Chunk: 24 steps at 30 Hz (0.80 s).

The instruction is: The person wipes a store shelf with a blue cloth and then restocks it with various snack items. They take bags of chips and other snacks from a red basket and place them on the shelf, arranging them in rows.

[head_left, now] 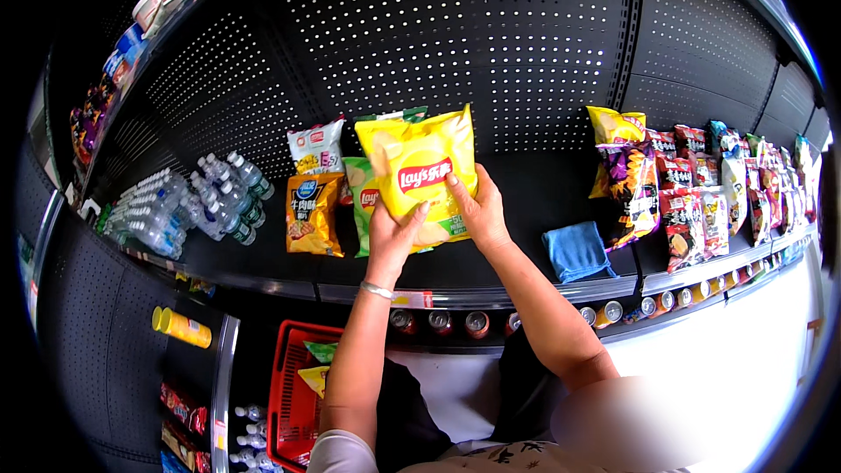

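Note:
Between my two hands, in front of the shelf, is a yellow bag of potato chips [420, 144]. My left hand [394, 232] grips its lower left side, thumb on the front. My right hand [482, 210] clasps the right side, its thumb also pressed on the front. The fingers behind the bag are hidden. Just behind it, green chip bags [357, 177] show in part. An orange snack bag [314, 215] stands to their left, with a white and red snack bag [317, 147] behind it.
A folded blue cloth [576, 251] lies on the shelf [517, 201] to the right, beside a purple snack bag [628, 193] and rows of other packets. Water bottles [228, 197] stand at left. Cans [477, 324] line the lower shelf. A red basket [293, 412] holding bags is below left.

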Each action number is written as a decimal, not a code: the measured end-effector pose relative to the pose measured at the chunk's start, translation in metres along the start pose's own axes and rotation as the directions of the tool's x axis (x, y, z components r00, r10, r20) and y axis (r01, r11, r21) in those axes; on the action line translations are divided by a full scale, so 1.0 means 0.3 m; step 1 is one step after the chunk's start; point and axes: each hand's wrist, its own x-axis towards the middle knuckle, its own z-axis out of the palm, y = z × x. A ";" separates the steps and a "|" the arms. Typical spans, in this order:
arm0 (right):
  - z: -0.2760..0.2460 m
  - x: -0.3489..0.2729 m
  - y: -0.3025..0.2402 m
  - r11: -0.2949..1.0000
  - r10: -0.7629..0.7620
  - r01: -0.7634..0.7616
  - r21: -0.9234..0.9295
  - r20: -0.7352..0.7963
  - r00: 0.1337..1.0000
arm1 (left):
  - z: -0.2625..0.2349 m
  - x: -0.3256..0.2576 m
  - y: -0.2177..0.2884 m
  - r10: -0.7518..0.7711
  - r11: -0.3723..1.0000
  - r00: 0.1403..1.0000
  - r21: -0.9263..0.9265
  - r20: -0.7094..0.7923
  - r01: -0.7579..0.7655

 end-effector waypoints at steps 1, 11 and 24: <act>-0.011 0.004 0.004 1.000 -0.013 0.013 0.001 0.008 1.000 | 0.018 -0.011 -0.005 -0.029 0.995 1.000 -0.100 0.000 0.029; -0.080 0.067 -0.006 0.941 0.047 0.005 0.338 -0.146 0.988 | 0.027 -0.022 -0.079 -0.021 0.994 0.988 -0.099 0.154 0.037; -0.131 0.027 -0.042 0.942 0.316 -0.334 0.019 0.278 0.907 | 0.052 -0.019 -0.105 -0.059 0.990 0.998 -0.132 -0.034 0.054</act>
